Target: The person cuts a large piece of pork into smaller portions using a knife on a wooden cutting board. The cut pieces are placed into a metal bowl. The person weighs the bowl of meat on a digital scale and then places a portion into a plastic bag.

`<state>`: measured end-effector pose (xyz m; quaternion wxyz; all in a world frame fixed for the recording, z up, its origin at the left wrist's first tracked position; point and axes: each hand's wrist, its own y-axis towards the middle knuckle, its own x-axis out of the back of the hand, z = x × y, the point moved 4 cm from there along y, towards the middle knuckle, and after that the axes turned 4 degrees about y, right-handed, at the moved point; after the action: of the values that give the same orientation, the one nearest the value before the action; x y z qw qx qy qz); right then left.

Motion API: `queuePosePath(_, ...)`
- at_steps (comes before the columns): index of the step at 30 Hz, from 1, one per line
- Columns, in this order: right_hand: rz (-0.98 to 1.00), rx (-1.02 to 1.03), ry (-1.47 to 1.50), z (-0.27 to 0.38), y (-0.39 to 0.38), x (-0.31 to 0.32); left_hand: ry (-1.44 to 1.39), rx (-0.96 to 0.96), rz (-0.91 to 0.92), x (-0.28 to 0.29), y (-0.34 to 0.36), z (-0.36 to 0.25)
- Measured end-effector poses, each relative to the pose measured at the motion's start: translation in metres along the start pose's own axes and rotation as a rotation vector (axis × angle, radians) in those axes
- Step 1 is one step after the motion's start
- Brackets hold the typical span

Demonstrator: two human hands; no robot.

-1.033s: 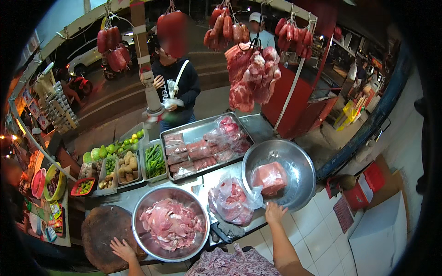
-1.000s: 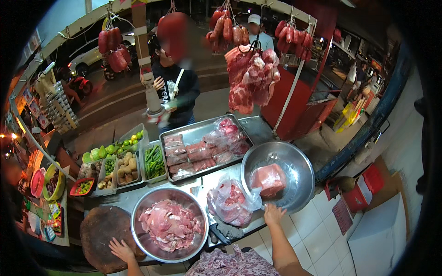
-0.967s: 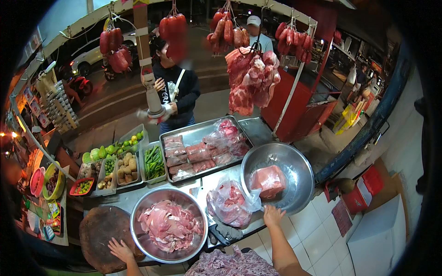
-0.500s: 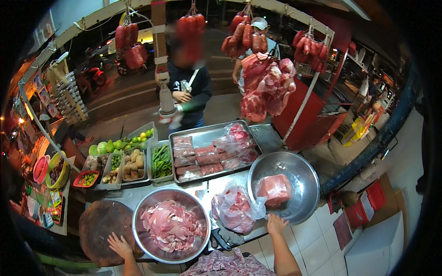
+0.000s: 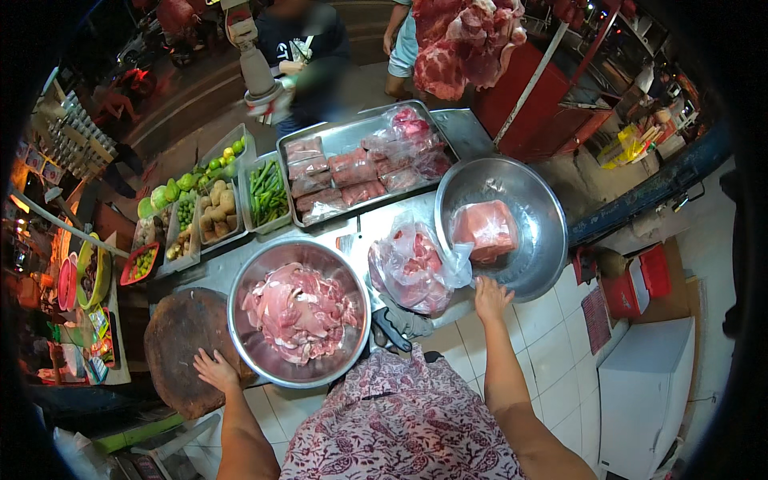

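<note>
My left hand lies flat with fingers spread on a round, dark wooden chopping board. Beside it stands a steel bowl heaped with raw sliced meat. My right hand, fingers stretched out and holding nothing, rests at the near rim of a second steel bowl. Inside that one is a block of pink meat in clear plastic. Just left of my right hand, a clear plastic bag of meat sits on the table. A black-handled knife lies between the bag and the first bowl.
Behind the bowls stands a steel tray of bagged meat. Bins of green chillies, potatoes and limes stand left of it. Raw meat hangs above. A person in dark clothes stands across the table.
The view has tilted down, so the table sits higher and more of my arms and patterned clothing shows. Both hands keep their places at the board and bowl.
</note>
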<state>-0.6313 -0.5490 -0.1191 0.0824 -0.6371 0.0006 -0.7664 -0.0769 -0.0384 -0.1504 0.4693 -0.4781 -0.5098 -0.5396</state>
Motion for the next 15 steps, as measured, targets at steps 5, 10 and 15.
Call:
queuePosePath(5,0.004,-0.006,-0.051,0.009,0.003,0.007,-0.086,0.029,0.005,0.012,-0.001,-0.009)
queuePosePath(10,-0.036,-0.061,0.018,0.012,0.001,0.01,-0.101,0.09,0.057,0.023,-0.005,-0.015)
queuePosePath(15,-0.028,-0.056,0.069,0.009,-0.002,0.008,-0.113,0.078,0.041,0.022,-0.005,-0.014)
